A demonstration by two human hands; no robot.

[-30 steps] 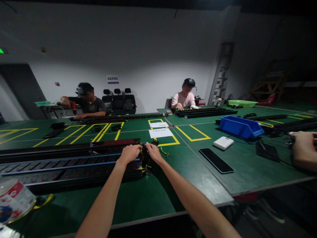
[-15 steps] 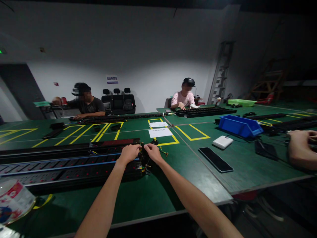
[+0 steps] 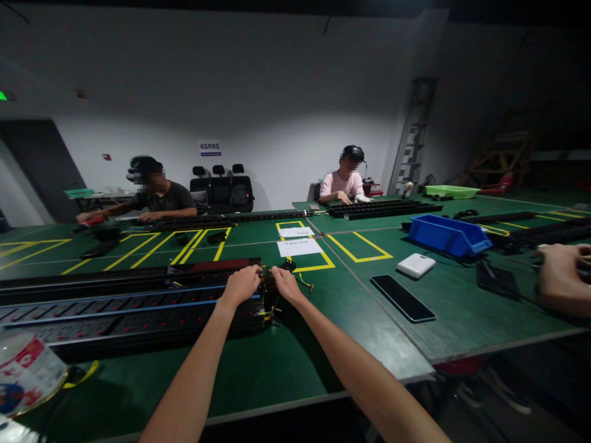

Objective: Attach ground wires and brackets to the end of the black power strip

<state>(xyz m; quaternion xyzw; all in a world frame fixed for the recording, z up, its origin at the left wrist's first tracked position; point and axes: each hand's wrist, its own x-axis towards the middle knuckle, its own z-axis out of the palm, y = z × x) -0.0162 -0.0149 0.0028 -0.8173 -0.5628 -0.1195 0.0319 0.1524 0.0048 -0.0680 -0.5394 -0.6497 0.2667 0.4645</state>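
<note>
Several long black power strips (image 3: 138, 307) with red switches and blue edges lie side by side on the green table. At their right end, my left hand (image 3: 242, 287) is closed, its fingers curled over the end of one strip. Just right of it, my right hand (image 3: 284, 284) pinches at the same end; what sits between its fingertips is too dark and small to name. Short yellow-green wires (image 3: 305, 283) and a small black end piece (image 3: 288, 265) show beside the fingers. More loose wires (image 3: 268, 315) stick out of the nearer strip ends.
A phone (image 3: 402, 298), a white power bank (image 3: 416, 266) and a blue bin (image 3: 447, 235) are on the right. Another person's hand (image 3: 564, 280) is at the right edge. A printed tin (image 3: 30, 375) stands front left. Two co-workers sit across the table.
My hands stay at the strip end, with the right hand's fingers shifted slightly. Across the table, the left co-worker's arm has lowered a red tool to the table.
</note>
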